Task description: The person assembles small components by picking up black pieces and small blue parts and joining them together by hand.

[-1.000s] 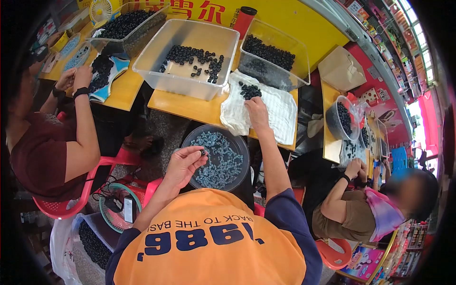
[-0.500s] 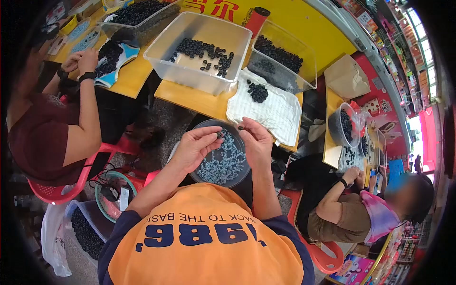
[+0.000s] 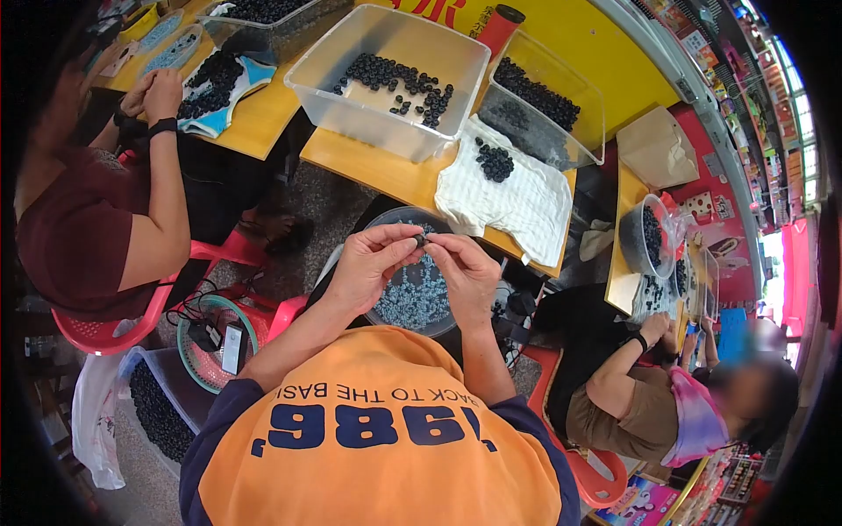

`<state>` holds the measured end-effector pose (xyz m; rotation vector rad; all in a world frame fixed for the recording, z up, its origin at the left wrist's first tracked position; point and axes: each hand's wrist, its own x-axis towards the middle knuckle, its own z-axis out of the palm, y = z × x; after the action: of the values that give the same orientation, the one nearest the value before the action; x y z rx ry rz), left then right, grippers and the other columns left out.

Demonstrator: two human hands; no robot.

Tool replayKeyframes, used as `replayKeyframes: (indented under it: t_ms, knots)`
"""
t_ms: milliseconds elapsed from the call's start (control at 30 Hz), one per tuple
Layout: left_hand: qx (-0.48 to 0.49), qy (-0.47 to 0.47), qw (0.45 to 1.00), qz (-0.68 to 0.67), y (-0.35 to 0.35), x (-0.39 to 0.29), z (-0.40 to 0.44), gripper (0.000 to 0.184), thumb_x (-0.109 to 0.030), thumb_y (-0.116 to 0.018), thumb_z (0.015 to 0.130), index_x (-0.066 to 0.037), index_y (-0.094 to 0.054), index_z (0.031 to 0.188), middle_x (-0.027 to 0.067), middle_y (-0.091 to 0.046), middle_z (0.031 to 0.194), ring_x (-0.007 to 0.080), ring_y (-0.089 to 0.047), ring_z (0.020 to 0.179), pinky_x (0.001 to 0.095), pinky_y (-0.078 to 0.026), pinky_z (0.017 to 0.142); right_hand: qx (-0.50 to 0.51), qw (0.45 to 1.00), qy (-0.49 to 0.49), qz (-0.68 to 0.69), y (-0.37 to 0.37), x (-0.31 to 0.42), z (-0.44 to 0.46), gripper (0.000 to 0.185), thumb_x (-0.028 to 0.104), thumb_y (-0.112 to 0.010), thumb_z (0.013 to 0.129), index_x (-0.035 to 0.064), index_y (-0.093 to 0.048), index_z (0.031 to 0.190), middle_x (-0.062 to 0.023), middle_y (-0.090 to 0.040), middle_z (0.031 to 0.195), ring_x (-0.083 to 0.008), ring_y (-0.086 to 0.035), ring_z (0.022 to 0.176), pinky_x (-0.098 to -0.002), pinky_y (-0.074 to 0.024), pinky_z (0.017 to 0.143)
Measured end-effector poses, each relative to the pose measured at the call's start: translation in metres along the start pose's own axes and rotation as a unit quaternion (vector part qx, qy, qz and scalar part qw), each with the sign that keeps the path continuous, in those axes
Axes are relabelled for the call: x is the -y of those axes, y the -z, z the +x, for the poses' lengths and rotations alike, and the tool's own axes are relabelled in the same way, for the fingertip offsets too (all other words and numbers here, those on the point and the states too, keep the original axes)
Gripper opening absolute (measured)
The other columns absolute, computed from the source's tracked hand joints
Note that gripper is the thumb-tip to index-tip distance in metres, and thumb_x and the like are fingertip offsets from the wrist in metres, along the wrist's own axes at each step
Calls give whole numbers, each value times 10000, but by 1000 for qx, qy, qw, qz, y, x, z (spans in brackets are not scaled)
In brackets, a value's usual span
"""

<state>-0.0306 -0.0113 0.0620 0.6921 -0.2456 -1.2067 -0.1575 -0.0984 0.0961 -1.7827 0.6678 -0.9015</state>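
The L hand (image 3: 373, 263) and R hand (image 3: 467, 272) are tog. in front of the orange shirt (image 3: 386, 438), w/ fingertips almost touching. Both pinch one small dark piece (image 3: 421, 238) btwn thumbs & fingers. It's too tiny to see well. The piece is up over the far part of a round dark bowl (image 3: 402, 214), which has lots of little blue bits (image 3: 412, 300) in it.

Past the bowl is a yellow-brown table (image 3: 360, 168). A white cloth (image 3: 526, 206) lies on it, a bit to the R, hanging over the near edge, w/ a small pile of black pieces (image 3: 495, 163) on top. Behind the pile is a clear bin (image 3: 589, 145) w/ many more black ones. A bigger clear bin (image 3: 377, 124) sits to the L, w/ black ones spread on its bottom. A red can (image 3: 500, 28) stands btwn the bins, at the back.

Far L, another person's hands (image 3: 156, 95) are near a blue & white cloth (image 3: 253, 83) w/ black pieces on it. On the R, a 3rd person's hands (image 3: 658, 329) are by another table (image 3: 621, 285).
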Motion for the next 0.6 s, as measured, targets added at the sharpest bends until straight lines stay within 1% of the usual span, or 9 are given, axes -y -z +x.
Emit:
replayKeyframes:
  t_ms: [67,133,167,233,367,467,533,567,600]
  knots:
    - [0,-6,1000,9,2,1,1,207,-20,-628,872,13,-650,1076,88,-680,951,123,-657,831,224,-542,769,1,1000,-3,-1,-1,-1,0,133,-34,-705,786,-27,-691,918,-73,-673,895,-91,-595,773,-196,-466,675]
    - [-1,-12,1000,19,4,1,0,207,-20,-628,872,13,-651,1076,85,-680,946,115,-655,823,220,-541,764,-2,995,73,-73,-2,-2,0,159,-37,-724,755,-12,-695,909,-83,-675,894,-110,-601,750,-210,-471,668]
    - [-1,-10,1000,19,5,0,0,210,-20,-628,873,11,-651,1079,80,-680,946,109,-651,815,216,-539,760,-2,995,73,-73,-3,-3,0,159,-37,-724,755,-12,-695,909,-83,-675,894,-110,-601,750,-210,-471,668]
    - [-1,-7,1000,20,6,-1,0,214,-20,-628,873,10,-652,1083,75,-679,946,104,-647,807,212,-537,755,-11,987,125,-97,-6,-5,0,167,-17,-737,734,-2,-686,892,-106,-679,854,-152,-629,721,-244,-500,649]
    - [-12,11,999,51,5,-4,1,226,-25,-629,873,8,-649,1096,67,-677,951,95,-642,798,204,-534,748,-11,993,89,-80,-6,-3,-3,179,-15,-746,723,3,-679,888,-94,-673,840,-144,-612,690,-239,-493,630]
    - [-18,44,998,51,9,-3,3,230,-26,-632,871,-1,-651,1099,62,-676,957,92,-639,798,202,-533,749,10,997,47,-59,-4,-10,-5,205,-45,-745,708,-4,-669,894,-73,-655,871,-109,-573,730,-222,-459,640]
    - [-14,63,997,42,13,-3,4,230,-24,-632,871,-7,-653,1099,58,-676,961,90,-637,799,202,-532,751,30,999,6,-39,-2,-13,-4,258,-30,-740,709,4,-678,958,-64,-638,889,-89,-554,780,-219,-454,663]
    - [5,65,997,46,15,-3,4,257,-17,-626,872,-12,-636,1129,57,-674,974,89,-636,807,205,-532,750,29,999,6,-39,-1,-12,-3,258,-30,-740,709,4,-678,958,-64,-638,889,-89,-554,780,-219,-454,663]
    - [25,67,996,50,18,-4,4,285,-10,-621,873,-16,-619,1158,56,-672,988,89,-636,814,207,-532,750,53,998,-8,-42,1,-10,-2,297,-16,-736,714,14,-678,1003,-66,-645,942,-103,-562,828,-227,-458,699]
